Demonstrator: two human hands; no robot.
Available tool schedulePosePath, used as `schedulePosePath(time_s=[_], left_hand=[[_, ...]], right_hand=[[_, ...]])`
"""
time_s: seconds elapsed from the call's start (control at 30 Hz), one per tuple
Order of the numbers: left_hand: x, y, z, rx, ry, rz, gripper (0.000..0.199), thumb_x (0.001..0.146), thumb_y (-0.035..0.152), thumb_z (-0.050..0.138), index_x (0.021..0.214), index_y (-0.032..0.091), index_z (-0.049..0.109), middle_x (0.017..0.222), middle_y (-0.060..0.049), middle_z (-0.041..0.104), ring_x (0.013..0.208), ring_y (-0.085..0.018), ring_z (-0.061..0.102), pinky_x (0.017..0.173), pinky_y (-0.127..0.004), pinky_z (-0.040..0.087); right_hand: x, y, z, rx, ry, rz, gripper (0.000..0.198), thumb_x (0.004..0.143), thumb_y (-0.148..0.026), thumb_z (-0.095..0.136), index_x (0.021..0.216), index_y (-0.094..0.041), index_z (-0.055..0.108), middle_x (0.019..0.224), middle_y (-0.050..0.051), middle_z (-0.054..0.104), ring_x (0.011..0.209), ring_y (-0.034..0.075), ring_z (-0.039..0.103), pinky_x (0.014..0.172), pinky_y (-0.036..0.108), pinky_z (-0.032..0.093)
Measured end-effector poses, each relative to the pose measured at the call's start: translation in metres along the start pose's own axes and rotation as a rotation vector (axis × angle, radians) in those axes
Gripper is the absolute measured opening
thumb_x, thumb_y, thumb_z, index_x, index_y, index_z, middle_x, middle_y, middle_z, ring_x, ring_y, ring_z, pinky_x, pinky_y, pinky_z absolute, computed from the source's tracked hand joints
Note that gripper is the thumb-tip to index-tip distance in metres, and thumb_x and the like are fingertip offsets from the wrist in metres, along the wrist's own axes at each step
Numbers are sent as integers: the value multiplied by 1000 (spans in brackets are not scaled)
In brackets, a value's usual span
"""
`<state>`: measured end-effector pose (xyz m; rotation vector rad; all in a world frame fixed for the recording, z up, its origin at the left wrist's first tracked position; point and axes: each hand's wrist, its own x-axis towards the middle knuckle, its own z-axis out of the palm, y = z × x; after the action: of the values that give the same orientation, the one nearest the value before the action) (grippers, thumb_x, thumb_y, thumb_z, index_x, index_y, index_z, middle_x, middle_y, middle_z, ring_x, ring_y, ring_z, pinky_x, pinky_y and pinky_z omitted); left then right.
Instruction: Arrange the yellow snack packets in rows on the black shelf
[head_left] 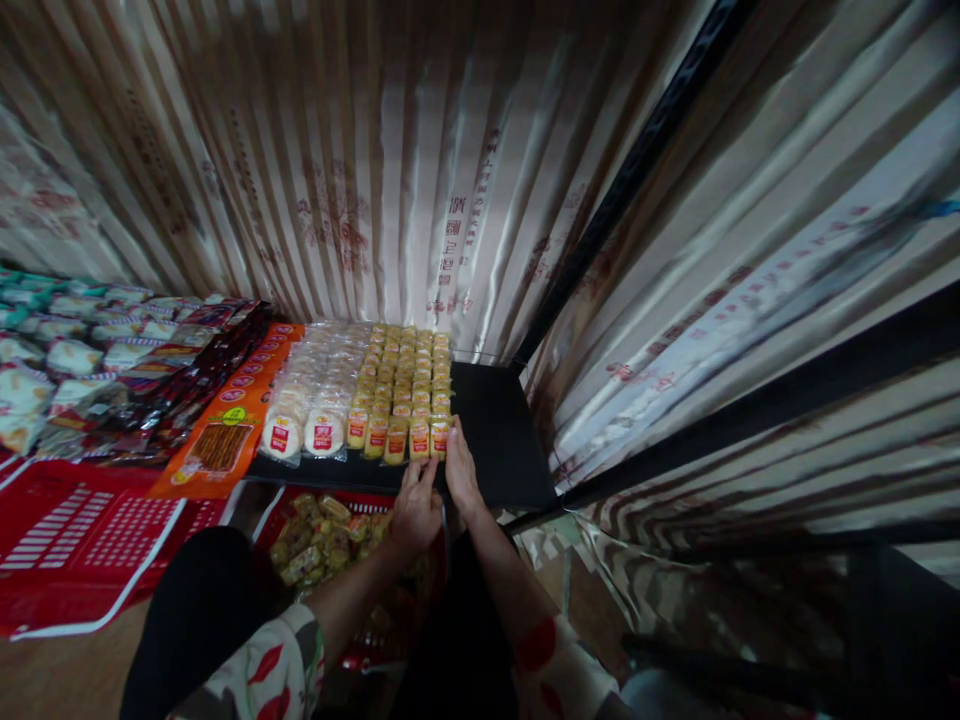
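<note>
Head view: small yellow packets [405, 395] stand upright in rows running away along the black counter [499, 440].
Left hand [415, 510]: fingers together, touching the front row.
Right hand [460, 470]: flat against the row's end packet [439, 438].
Wrap: glossy plastic.

I am reaching both arms forward and slightly inward, forearms bare below patterned sleeves pushed up near the elbows. My left hand [415, 508] is lying palm down, fingers curled loosely forward, its grip closing on nothing I can make out. My right hand [459, 472] is standing on edge just beside it, fingers straight and pressed together, thumb side up, wrists nearly touching.
</note>
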<state>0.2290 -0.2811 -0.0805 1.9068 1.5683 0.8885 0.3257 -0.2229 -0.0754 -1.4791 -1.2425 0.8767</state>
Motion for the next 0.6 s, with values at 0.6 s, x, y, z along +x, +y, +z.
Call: schedulePosePath(time_s=[0.6], left_hand=[[2,-4,4,-36,42,33,61,70,7,36,131,7,44,119,-14,50,115,-22,44,103,-37,36]], right_hand=[[40,7,10,229,10,37,74,84,-67,15,138,-20,35,138,6,44,129,18,37,103,36,34]])
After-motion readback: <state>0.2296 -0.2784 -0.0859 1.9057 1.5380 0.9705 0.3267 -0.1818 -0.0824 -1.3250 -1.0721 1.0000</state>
